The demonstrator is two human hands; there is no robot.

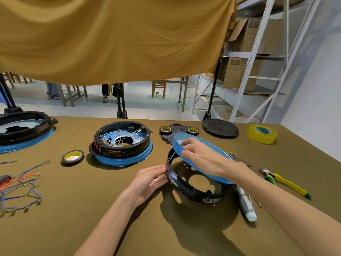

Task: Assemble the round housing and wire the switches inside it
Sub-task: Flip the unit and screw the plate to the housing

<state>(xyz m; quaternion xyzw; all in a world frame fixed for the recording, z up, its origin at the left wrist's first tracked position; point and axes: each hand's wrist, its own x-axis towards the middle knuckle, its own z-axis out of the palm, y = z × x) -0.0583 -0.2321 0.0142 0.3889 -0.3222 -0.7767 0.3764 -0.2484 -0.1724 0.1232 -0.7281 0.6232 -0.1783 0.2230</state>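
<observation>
two hands (pixel 147 179) (pixel 201 156) hold black ring (pixel 181 184) (blue plate (pixel 217 170) tilted atop).

The frame's left edge cuts off the large housing (pixel 22 130) and wires (pixel 20 189).
</observation>
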